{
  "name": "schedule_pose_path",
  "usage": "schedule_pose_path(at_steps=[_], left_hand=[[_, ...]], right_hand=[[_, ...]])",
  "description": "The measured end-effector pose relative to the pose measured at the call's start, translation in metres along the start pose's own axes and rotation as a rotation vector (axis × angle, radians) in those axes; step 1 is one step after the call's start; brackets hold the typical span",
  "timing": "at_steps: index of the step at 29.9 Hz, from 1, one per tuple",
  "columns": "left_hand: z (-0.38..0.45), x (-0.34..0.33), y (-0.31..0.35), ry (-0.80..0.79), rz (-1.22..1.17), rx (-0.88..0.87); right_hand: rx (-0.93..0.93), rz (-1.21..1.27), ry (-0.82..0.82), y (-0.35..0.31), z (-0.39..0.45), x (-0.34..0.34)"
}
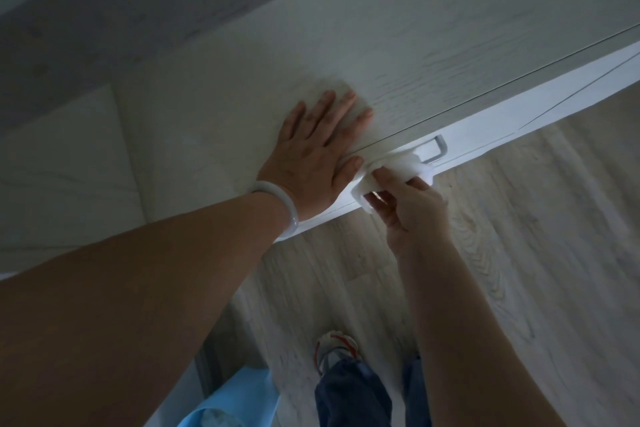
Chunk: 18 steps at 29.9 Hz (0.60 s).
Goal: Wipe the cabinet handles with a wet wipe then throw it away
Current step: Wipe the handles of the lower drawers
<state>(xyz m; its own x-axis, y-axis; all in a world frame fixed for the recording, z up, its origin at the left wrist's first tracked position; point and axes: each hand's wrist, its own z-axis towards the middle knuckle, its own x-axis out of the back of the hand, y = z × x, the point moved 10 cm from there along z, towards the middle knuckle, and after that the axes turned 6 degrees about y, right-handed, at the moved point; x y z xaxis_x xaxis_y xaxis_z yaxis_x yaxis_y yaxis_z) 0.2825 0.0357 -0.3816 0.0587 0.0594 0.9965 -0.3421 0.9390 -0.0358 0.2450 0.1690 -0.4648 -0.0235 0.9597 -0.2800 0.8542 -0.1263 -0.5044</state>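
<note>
While my left hand (313,146) is lying flat-fingered on the pale woodgrain cabinet top (398,45), my right hand (408,208) is pinching a crumpled white wet wipe (398,166) around the silver bar handle (437,149) at centre frame.

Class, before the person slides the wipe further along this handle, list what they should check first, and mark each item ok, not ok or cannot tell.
1. Wet wipe is held by the right hand: ok, fingers pinch it.
2. Wipe is on the handle: ok, it is bunched over the handle's left part.
3. Left hand steadies the cabinet top: ok, laid flat, fingers straight.
4. Rest of the handle is free: ok, the right end shows bare.
5. Wipe is still damp: cannot tell.
6. Bin is within reach: cannot tell; none in view.
</note>
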Motion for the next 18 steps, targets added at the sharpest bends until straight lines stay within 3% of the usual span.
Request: schedule_pose_path(at_steps=[5,18], left_hand=[[0.001,0.001,0.001,0.0,0.004,-0.007],[0.0,0.001,0.001,0.004,-0.005,-0.025]], right_hand=[[-0.004,0.009,-0.009,-0.004,0.003,-0.005],[0.246,-0.159,0.059,-0.081,0.031,0.023]])
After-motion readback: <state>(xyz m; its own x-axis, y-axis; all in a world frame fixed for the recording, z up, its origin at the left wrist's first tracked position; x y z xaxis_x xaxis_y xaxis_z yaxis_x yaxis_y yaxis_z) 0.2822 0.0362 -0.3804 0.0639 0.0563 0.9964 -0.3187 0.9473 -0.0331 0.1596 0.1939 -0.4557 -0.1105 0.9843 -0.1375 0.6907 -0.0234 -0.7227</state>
